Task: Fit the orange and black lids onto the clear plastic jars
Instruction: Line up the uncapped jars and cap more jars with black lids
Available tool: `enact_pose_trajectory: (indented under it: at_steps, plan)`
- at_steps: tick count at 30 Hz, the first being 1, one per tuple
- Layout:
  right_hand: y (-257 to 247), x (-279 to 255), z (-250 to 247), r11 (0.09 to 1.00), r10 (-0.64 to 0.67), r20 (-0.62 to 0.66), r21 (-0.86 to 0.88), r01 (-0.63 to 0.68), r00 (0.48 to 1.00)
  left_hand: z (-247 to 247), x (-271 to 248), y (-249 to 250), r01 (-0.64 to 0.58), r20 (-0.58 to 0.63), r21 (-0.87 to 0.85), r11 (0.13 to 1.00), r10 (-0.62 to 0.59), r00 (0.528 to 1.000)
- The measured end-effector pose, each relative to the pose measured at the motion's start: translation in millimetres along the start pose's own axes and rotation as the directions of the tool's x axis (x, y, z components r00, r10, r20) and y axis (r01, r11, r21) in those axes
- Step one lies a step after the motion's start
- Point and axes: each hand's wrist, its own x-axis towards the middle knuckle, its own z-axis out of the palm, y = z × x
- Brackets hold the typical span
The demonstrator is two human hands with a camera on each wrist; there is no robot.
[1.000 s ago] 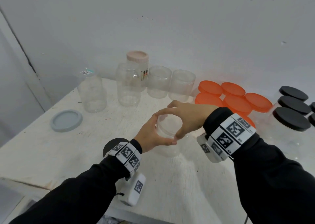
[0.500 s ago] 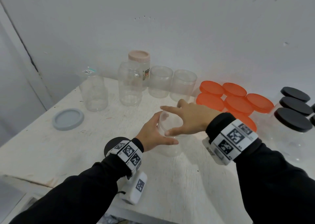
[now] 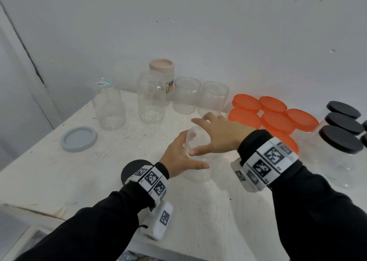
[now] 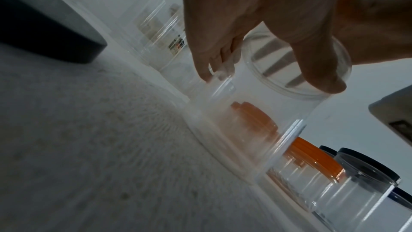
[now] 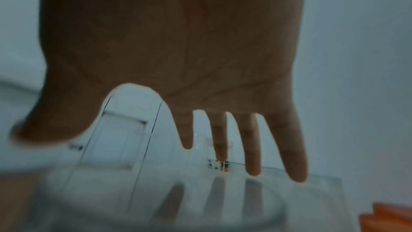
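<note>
Head view: the clear jar point(image 3: 198, 157) is standing lidless mid-counter point(image 3: 59, 171), near edge well clear. The left hand point(image 3: 178, 157) is gripping its side; the right hand point(image 3: 220, 135) is hovering over the mouth, fingers spread wide. Orange lids point(image 3: 274, 117) are sitting just right. The left wrist view is showing the jar's open rim point(image 4: 296, 77).

Bare table point(image 3: 59, 173) left, front; clear jars point(image 3: 185, 95) behind, orange-lidded jars point(image 3: 276, 119) right.

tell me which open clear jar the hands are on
The clear jar at the table's middle front, gripped by the left hand; the other open jars stand untouched near the wall.
</note>
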Motion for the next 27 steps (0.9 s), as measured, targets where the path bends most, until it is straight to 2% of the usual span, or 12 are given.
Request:
enact_pose_trajectory:
  at_steps: [2, 4, 6, 10, 13, 15, 16, 18, 22, 24, 27]
  plan:
    - [1.1, -3.3, -6.9, 0.991, -0.099, 0.054, 0.092, 0.094, 0.994, 0.8, 0.6, -1.1, -0.013, -0.004, 0.011, 1.0, 0.013, 1.0]
    - [0.7, -3.4, -7.8, 0.991, -0.125, 0.081, 0.064, 0.12, 0.989, 1.6, 1.5, -3.1, -0.018, -0.004, 0.027, 0.999, 0.018, 1.0]
    - [-2.9, -1.0, -4.4, 0.997, -0.068, 0.036, 0.025, 0.067, 0.997, 1.9, 1.4, -3.1, -0.012, -0.002, 0.033, 0.999, 0.013, 1.0]
    - [-10.5, 5.4, 4.0, 0.988, 0.126, -0.08, -0.076, -0.132, 0.989, 1.3, 0.8, -1.9, -0.009, -0.013, 0.021, 1.0, 0.01, 1.0]
    - [-3.1, 3.1, -4.5, 0.996, 0.041, 0.037, 0.076, -0.044, 0.998, 1.5, 0.5, -1.8, -0.011, -0.007, 0.02, 1.0, 0.011, 1.0]
    - [0.6, -1.0, -11.3, 0.993, -0.069, 0.145, 0.106, 0.054, 0.987, 2.3, 0.1, -1.8, -0.014, -0.009, 0.022, 1.0, 0.014, 1.0]
    - [1.4, -1.6, -11.6, 0.992, -0.092, 0.154, 0.095, 0.078, 0.984, 2.7, 0.3, -2.0, -0.016, -0.01, 0.028, 0.999, 0.017, 1.0]
    - [-0.3, 0.0, -6.8, 0.996, -0.066, 0.084, 0.059, 0.062, 0.994, 3.4, 0.8, -2.1, -0.022, -0.008, 0.035, 0.999, 0.023, 1.0]
    - [-7.6, 3.0, 3.5, 0.996, 0.069, -0.101, -0.057, -0.075, 0.993, 3.0, 1.5, -3.0, -0.01, -0.015, 0.034, 0.999, 0.011, 1.0]
    - [-3.5, 3.2, 4.8, 0.994, 0.068, -0.093, -0.083, -0.075, 0.993, 2.7, 1.4, -2.6, -0.011, -0.016, 0.03, 0.999, 0.011, 1.0]
    - [5.4, 1.3, 3.3, 0.998, -0.058, 0.018, 0.019, 0.058, 0.998, 2.2, 0.5, -1.3, -0.027, -0.015, 0.034, 0.999, 0.027, 1.0]
